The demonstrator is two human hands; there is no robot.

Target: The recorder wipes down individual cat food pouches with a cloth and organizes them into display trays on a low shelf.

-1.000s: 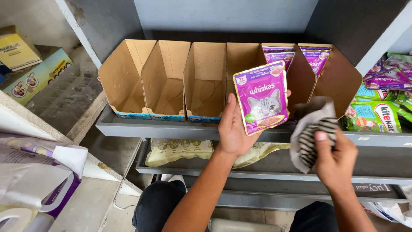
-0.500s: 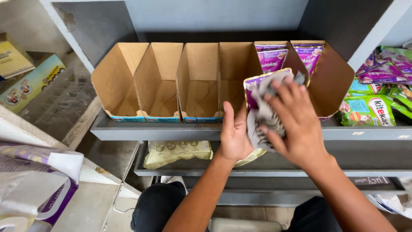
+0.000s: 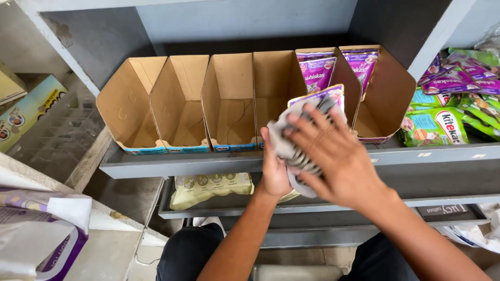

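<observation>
- Held upright from below, the flat purple foil pet-food pouch (image 3: pixel 327 97) sits in the grip of the left hand (image 3: pixel 275 169), fingers clenched round its lower edge, just in front of the fourth cardboard bay.
- Pressed flat over its face, the right hand (image 3: pixel 338 156) spreads a grey-and-white striped cloth (image 3: pixel 289 151) against the pouch; a second ago that cloth hung bunched in the same hand, well apart to the right.
- Half a second ago cloth and pouch had already met, so the wiping is under way and only the pouch's top edge shows now.
- Beyond them stands the row of open brown cardboard display trays (image 3: pixel 177 104), matt and creased, four bays empty, two at the right holding glossy purple pouches (image 3: pixel 316 73).
- Everything rests on a grey painted metal shelf (image 3: pixel 182 165); crinkled green and purple bags (image 3: pixel 435 125) lie heaped to the right.
</observation>
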